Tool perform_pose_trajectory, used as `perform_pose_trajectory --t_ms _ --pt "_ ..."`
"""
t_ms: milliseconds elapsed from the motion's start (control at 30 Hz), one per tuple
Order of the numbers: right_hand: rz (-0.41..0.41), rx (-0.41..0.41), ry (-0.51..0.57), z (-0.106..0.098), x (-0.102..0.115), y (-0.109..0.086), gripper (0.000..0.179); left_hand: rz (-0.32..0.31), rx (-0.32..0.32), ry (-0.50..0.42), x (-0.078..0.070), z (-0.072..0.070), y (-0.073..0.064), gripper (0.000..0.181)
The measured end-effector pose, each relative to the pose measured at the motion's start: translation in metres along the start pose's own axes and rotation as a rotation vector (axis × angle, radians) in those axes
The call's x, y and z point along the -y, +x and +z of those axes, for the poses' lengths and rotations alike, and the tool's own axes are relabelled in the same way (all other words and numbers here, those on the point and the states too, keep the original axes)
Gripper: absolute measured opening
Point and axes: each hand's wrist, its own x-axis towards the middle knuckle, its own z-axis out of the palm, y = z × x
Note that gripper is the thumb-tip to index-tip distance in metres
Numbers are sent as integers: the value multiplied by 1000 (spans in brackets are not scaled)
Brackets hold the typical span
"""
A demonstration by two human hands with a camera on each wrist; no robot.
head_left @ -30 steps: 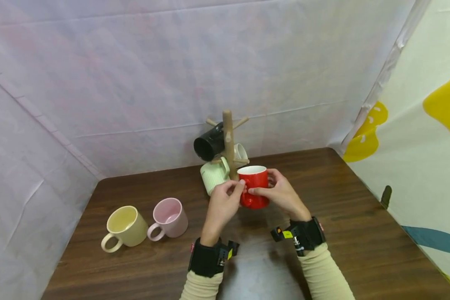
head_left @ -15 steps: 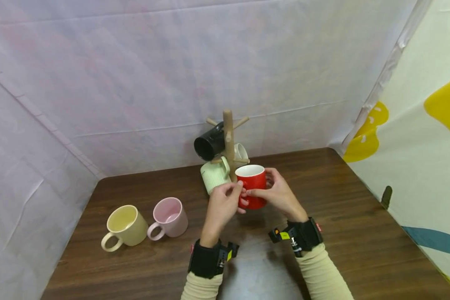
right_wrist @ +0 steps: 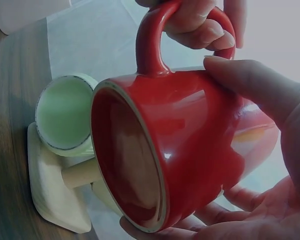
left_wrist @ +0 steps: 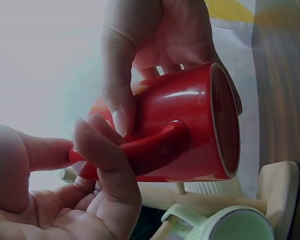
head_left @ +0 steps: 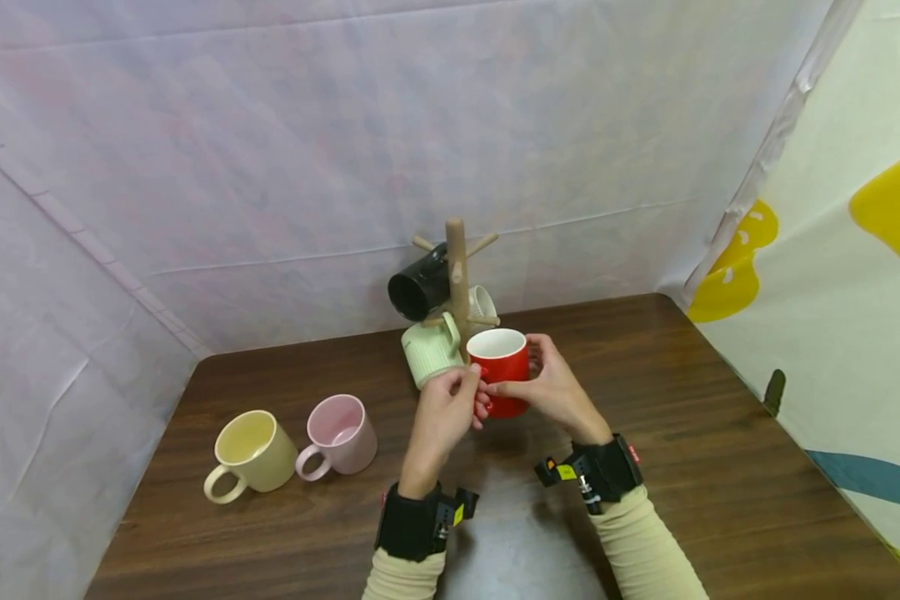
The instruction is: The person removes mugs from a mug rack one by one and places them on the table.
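Note:
A red mug [head_left: 507,367] with a white inside is held upright above the table, in front of a wooden mug tree [head_left: 457,279]. My left hand [head_left: 444,408] grips its handle [left_wrist: 157,150]; in the left wrist view the fingers are hooked through the loop. From the right, my right hand [head_left: 558,390] holds the mug's body, thumb near the handle and fingers round the far side. On the tree hang a black mug [head_left: 420,286], a pale green mug [head_left: 429,354] and a white mug [head_left: 483,307], the last partly hidden behind the post.
A yellow mug [head_left: 255,454] and a pink mug [head_left: 341,437] stand upright on the left part of the brown wooden table [head_left: 690,417]. Behind the table hangs a pale cloth wall [head_left: 307,150]. A patterned sheet [head_left: 855,358] runs along the right edge.
The red mug and my right hand have shifted slightly left, toward my left hand. My left fingers have moved further into the handle. The other mugs stay put.

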Motion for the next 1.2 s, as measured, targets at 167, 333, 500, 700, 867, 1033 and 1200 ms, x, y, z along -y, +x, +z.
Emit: perform_pose_trajectory --t_ms 167,333,500,700,867,1033,1200 --pt "12 5 -17 1 0 0 91 -14 -4 38 2 -1 -1 39" --pt "20 15 -48 1 -1 0 92 -44 -5 41 4 -1 -2 41" --pt "27 37 -76 2 -3 0 92 -94 -8 21 5 -1 -3 42" --pt "14 70 -86 3 -4 0 94 -120 -13 23 6 -4 -3 44" --pt "17 89 -87 3 -3 0 94 -116 0 32 9 -7 -3 42" --pt "24 114 -86 4 -3 -1 92 -118 10 45 11 -10 -3 40" --pt "20 135 -86 4 -3 -1 91 -127 21 37 10 -13 -3 40"
